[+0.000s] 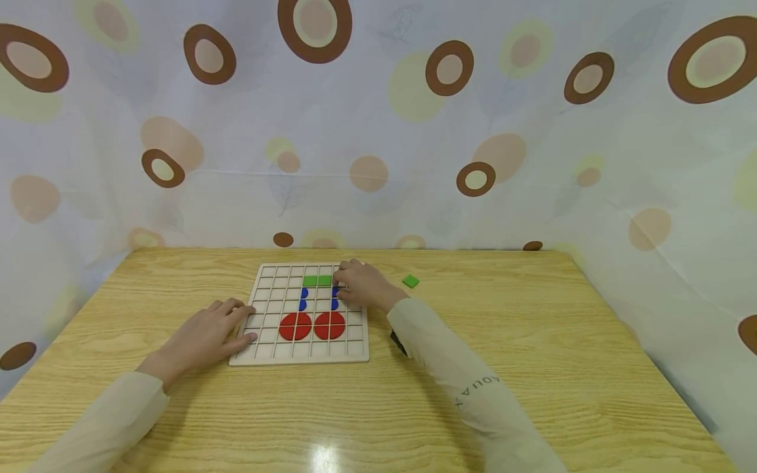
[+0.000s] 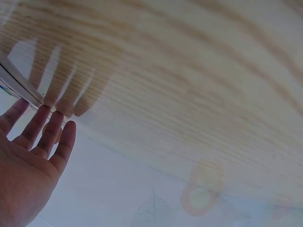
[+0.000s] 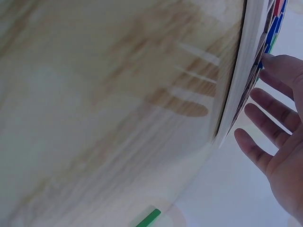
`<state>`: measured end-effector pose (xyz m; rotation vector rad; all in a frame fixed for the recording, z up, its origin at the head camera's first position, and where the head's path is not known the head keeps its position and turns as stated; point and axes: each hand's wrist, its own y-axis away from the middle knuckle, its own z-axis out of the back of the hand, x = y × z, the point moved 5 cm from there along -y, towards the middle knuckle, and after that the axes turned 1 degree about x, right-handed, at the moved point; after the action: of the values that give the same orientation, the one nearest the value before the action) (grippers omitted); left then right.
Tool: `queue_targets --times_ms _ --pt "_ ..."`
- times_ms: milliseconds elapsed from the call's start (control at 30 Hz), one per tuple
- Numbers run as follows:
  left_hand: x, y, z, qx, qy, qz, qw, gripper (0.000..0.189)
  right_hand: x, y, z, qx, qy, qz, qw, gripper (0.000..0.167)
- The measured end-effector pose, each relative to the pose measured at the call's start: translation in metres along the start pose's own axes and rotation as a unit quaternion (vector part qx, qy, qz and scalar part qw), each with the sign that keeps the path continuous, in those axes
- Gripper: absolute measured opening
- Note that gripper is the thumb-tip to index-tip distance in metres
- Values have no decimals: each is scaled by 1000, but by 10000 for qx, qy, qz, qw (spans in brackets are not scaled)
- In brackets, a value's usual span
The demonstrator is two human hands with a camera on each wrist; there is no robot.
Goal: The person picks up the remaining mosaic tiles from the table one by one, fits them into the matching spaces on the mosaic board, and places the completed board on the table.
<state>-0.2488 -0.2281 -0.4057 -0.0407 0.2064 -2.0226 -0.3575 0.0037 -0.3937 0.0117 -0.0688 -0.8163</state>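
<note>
A pale square grid board point(image 1: 266, 351) lies on the table. Red quarter pieces form two discs point(image 1: 295, 326) on its lower rows, with blue half-round pieces point(image 1: 303, 299) above them and green squares point(image 1: 317, 280) higher up. My left hand point(image 1: 204, 332) rests at the board's left edge, thumb and forefinger on the rim; its other fingers point(image 2: 49, 135) are straight. Over the upper right of the grid is my right hand point(image 1: 367, 286), its thumb and forefinger at the right blue column point(image 3: 271, 30). Its remaining fingers point(image 3: 265, 142) are spread loosely. Whatever lies under the fingertips is hidden.
A loose green square point(image 1: 411, 281) lies on the wooden table point(image 1: 532, 341), right of the board. A patterned cloth point(image 1: 378, 131) hangs behind the table and along its sides. Something dark point(image 1: 398, 341) shows beneath the right sleeve.
</note>
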Motion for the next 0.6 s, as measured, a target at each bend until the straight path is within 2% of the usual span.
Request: queue_targets --times_ms 267,600 --pt "0 0 -1 47 2 37 10000 50 -4 1 2 28 -97 -90 9999 25" --pt "1 0 -2 44 -1 22 10000 50 -12 12 7 83 -97 -289 9995 26"
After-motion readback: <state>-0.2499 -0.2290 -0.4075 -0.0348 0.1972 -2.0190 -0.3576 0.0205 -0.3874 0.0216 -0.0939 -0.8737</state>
